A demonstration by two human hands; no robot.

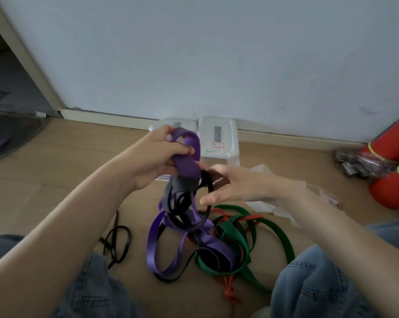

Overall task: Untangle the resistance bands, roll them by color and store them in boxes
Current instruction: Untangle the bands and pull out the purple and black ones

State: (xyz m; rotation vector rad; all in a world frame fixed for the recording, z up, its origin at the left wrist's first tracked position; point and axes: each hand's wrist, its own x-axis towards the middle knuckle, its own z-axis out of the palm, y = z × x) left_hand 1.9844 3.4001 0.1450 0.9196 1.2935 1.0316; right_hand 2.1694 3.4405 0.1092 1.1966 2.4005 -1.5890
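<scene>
the left hand is raised over the floor with its fingers and thumb curled round the top of a purple band, gripping it where the band folds over. the purple band hangs down from that grip, twisted together with a thin black band, and its lower loops lie on the wooden floor between the person's knees. the right hand is just beside the tangle, fingers spread and mostly straight; it is blurred, and its fingertips touch or nearly touch the black band, which of the two cannot be told.

on the floor just right of the purple loops lies a green band, wound through with a thin red band. a separate black band lies apart by the left knee. two clear plastic boxes with lids on stand side by side against the white wall, behind the hands. clear plastic wrapping lies right of them, and red rolled mats rest at the far right. both knees are in blue jeans.
</scene>
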